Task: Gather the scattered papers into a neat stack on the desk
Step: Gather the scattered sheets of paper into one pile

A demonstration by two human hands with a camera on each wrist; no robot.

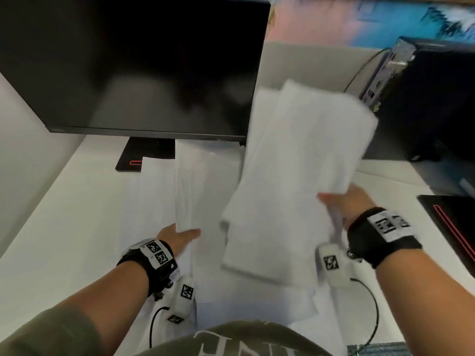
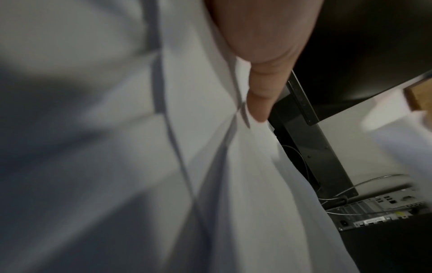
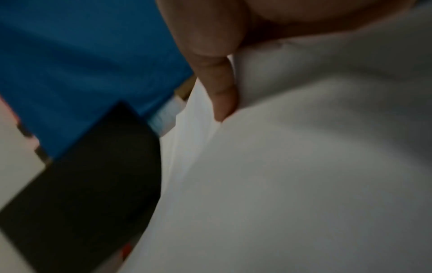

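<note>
Your head camera looks down and forward over the desk [image 1: 64, 214], toward the monitor [image 1: 133, 62] at its back edge. Your wrist cameras sit very close to the papers [image 2: 245, 184]. Head and left wrist views both show the computer tower [image 2: 378, 212].

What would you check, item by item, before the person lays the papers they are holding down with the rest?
1. Right hand grips the lifted bundle of papers: ok, thumb pressed on top.
2. Left hand holds a sheet by its near edge: ok.
3. Edges of the lifted bundle line up: not ok, the sheets fan apart.
4. All loose papers are gathered: not ok, more sheets on the desk lie under the hands.
5. Monitor stands clear of the bundle: cannot tell, its corner overlaps the bundle in the head view.
6. Count of sheets held: cannot tell, too blurred.
</note>
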